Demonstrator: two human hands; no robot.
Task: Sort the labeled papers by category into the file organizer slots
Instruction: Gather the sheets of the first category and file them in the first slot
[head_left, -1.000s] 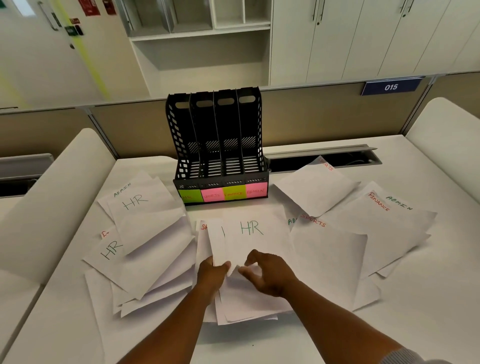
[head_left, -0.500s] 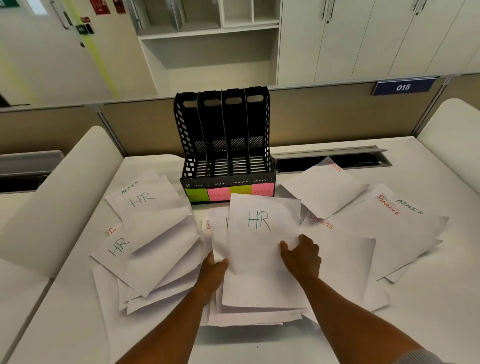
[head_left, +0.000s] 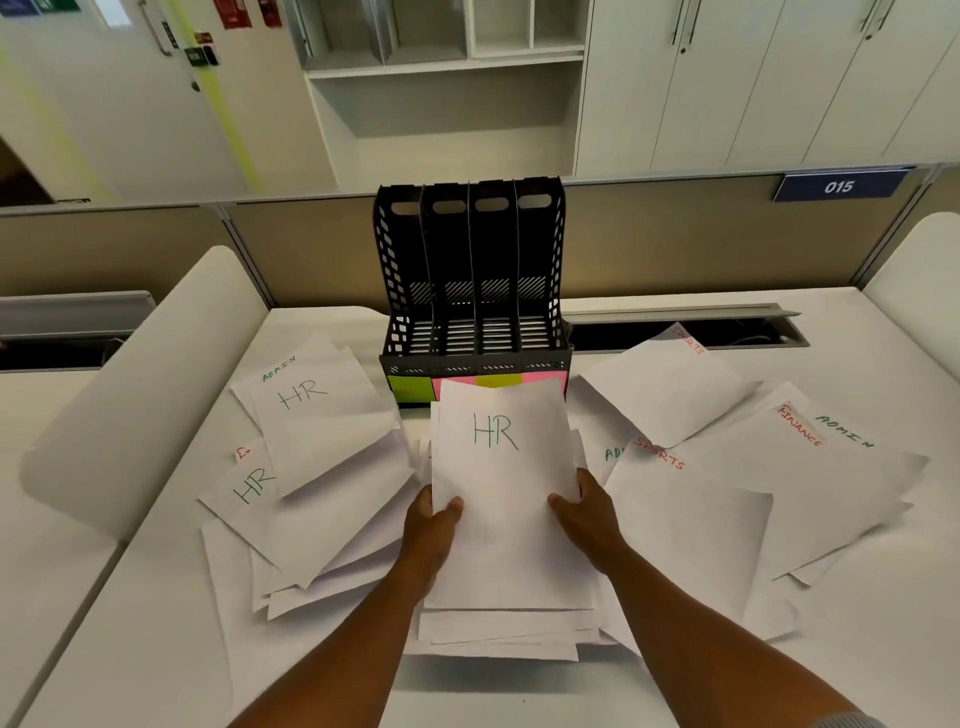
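The HR sheet (head_left: 506, 499) is pinched at its side edges by the left hand (head_left: 431, 525) and right hand (head_left: 587, 514). Its long axis is pointed at the file organizer (head_left: 470, 291), directly ahead; the green-tabbed leftmost slot (head_left: 410, 387), judged the HR one, is nearer the left hand.

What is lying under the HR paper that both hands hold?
Under the held HR paper lie more white sheets, their bottom edges showing below it. Their labels are covered, so their categories cannot be read.

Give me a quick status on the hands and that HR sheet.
Left hand and right hand both grip the HR sheet, raised before the file organizer. All four slots empty. Nothing blocking.
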